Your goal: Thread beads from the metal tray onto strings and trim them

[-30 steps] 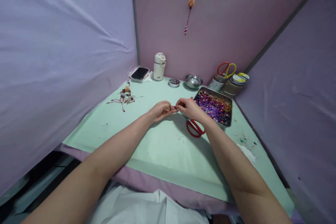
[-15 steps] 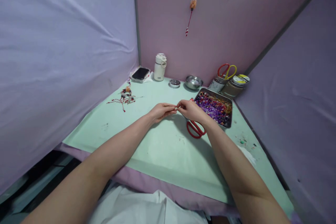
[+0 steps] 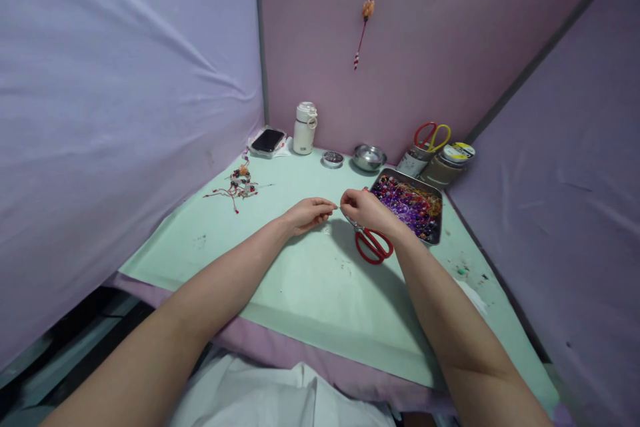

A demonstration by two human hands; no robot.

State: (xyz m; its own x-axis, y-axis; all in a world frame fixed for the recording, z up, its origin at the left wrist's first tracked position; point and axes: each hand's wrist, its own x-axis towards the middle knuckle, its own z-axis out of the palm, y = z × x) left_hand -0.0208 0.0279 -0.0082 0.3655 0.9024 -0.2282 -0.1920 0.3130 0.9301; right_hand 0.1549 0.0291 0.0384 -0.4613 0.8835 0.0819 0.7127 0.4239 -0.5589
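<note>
Over the middle of the pale green table [image 3: 300, 280], my left hand [image 3: 311, 213] is closed in a pinch at the fingertips; what it grips is too small to name. My right hand [image 3: 364, 208] is closed too, a small gap to the right of the left fingertips, and its hold is too small to make out. Red-handled scissors [image 3: 374, 247] lie just below my right hand, which partly covers their blades. Right beside that hand is a metal tray [image 3: 441, 217] of purple, dark and red beads and cords.
Beaded red cords [image 3: 242, 183] lie at the left. Along the back stand a phone [image 3: 268, 140], a white bottle [image 3: 305, 128], a small round container [image 3: 333, 159], a metal bowl [image 3: 369, 157] and jars [image 3: 447, 165]. A beaded cord [image 3: 368, 9] hangs on the wall.
My hands have moved slightly apart; the fingertips that met now have a small gap between them. My right hand has shifted a little to the right.
</note>
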